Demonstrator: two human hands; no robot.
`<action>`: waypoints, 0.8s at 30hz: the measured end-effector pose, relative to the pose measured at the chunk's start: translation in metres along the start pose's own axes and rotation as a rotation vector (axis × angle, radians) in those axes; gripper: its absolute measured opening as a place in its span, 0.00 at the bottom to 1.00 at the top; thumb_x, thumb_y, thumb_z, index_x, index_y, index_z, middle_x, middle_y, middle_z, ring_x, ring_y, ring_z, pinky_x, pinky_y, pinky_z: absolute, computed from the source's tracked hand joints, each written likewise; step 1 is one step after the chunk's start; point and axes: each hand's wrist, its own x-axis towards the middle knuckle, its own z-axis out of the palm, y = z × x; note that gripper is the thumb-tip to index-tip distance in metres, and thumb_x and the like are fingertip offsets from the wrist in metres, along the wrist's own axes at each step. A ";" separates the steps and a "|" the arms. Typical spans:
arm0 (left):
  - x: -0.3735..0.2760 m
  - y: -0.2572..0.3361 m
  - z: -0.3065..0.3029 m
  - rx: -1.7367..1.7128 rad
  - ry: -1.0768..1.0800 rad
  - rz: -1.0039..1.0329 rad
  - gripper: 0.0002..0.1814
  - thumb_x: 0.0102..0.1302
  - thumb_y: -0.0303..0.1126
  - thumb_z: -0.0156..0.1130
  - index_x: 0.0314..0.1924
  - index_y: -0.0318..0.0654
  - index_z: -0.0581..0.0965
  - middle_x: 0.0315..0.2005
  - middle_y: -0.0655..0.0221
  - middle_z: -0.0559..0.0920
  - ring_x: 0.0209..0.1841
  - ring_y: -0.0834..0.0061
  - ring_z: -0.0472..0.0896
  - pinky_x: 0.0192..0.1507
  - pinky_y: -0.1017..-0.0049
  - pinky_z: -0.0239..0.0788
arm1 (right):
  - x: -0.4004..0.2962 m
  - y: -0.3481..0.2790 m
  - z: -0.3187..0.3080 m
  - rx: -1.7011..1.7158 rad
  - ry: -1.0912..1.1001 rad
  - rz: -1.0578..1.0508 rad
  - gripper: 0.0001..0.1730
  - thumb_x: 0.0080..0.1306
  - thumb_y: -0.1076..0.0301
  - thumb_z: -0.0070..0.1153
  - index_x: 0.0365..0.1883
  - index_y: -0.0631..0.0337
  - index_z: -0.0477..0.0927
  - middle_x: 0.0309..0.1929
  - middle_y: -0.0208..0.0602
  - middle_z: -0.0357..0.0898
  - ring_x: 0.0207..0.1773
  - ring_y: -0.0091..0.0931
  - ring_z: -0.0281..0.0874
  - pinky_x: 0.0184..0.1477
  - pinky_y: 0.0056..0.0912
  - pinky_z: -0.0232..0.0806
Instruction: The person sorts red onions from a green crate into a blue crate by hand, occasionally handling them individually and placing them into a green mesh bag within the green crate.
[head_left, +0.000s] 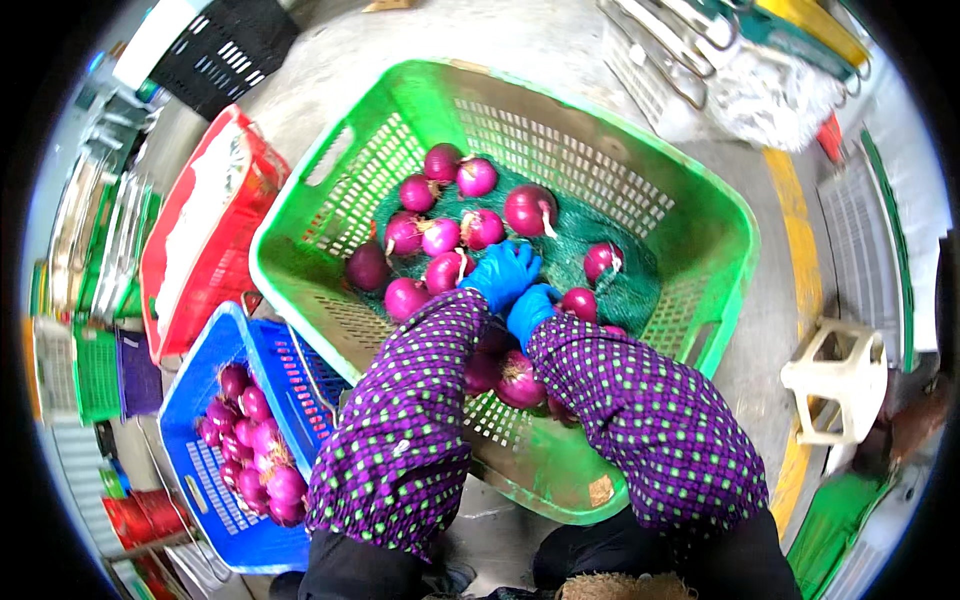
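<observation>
A large green plastic crate (600, 120) stands before me with red onions (529, 211) and dark green mesh netting (630, 292) on its bottom. Both my hands wear blue gloves and reach down into the crate's middle, close together. My left hand (501, 273) has its fingers curled over the netting, just right of a red onion (445, 271). Beside and below it, my right hand (531, 309) is bent inward near another onion (580, 304). What lies under the fingers is hidden, so I cannot tell whether either hand grips anything. More onions (520, 381) show beneath my forearms.
At the lower left, a blue crate (176, 450) holds several red onions (259, 450). A red crate (217, 225) with white lining sits above it. A black crate (225, 56) stands at the upper left, a cream plastic stool (836, 379) at the right. Clear plastic (776, 90) lies at upper right.
</observation>
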 end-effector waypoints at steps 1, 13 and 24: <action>-0.009 -0.004 -0.002 -0.009 -0.012 -0.002 0.18 0.60 0.40 0.56 0.45 0.35 0.75 0.40 0.56 0.76 0.39 0.53 0.78 0.31 0.57 0.71 | -0.018 -0.002 -0.021 0.092 -0.029 0.041 0.23 0.72 0.61 0.40 0.63 0.49 0.74 0.60 0.37 0.76 0.55 0.45 0.76 0.40 0.73 0.66; -0.003 0.000 -0.027 -0.488 -0.202 -0.362 0.13 0.56 0.34 0.66 0.41 0.41 0.84 0.40 0.55 0.85 0.42 0.56 0.85 0.40 0.59 0.78 | -0.200 0.123 -0.079 1.689 0.595 -0.478 0.37 0.48 0.68 0.74 0.56 0.65 0.71 0.50 0.37 0.77 0.53 0.25 0.75 0.57 0.32 0.70; 0.002 0.033 -0.024 -0.214 -0.370 -0.346 0.14 0.59 0.34 0.59 0.46 0.43 0.82 0.43 0.57 0.83 0.40 0.56 0.85 0.37 0.53 0.77 | -0.220 0.113 -0.048 2.647 0.478 -0.541 0.34 0.60 0.55 0.63 0.61 0.61 0.69 0.54 0.43 0.76 0.54 0.35 0.78 0.50 0.43 0.76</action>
